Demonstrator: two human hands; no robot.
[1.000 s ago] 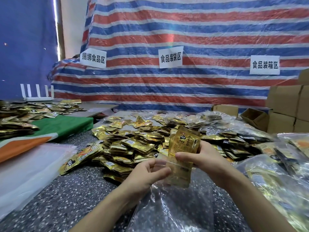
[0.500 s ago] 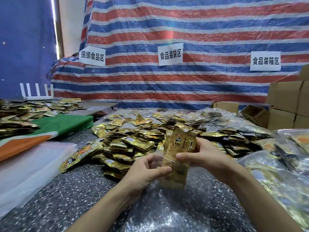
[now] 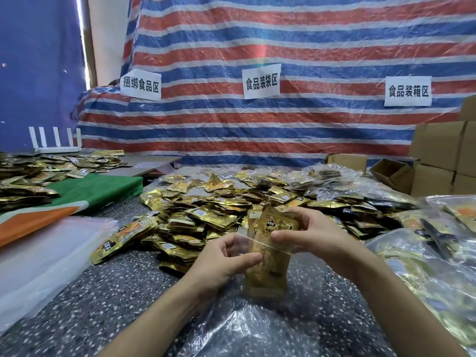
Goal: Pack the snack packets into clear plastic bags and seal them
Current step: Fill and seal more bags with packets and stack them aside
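Note:
A small clear plastic bag (image 3: 265, 276) stands upright in front of me, with gold snack packets (image 3: 277, 225) sunk most of the way into it; their tops stick out above the bag's mouth. My left hand (image 3: 221, 258) pinches the bag's left rim between thumb and fingers. My right hand (image 3: 309, 233) grips the packets' tops and the bag's right rim. A big heap of loose gold packets (image 3: 206, 212) lies just behind my hands on the speckled table (image 3: 108, 300).
Filled clear bags (image 3: 438, 253) pile up at the right. A stack of flat empty bags (image 3: 46, 253) lies at the left, beside an orange-and-green cloth (image 3: 85, 194) with more packets. Crinkled plastic sheet (image 3: 257, 328) lies under my wrists. Cardboard boxes (image 3: 443, 161) stand at the back right.
The packets have gone deeper into the clear bag. Both hands have shifted a little lower and closer together at the bag's mouth.

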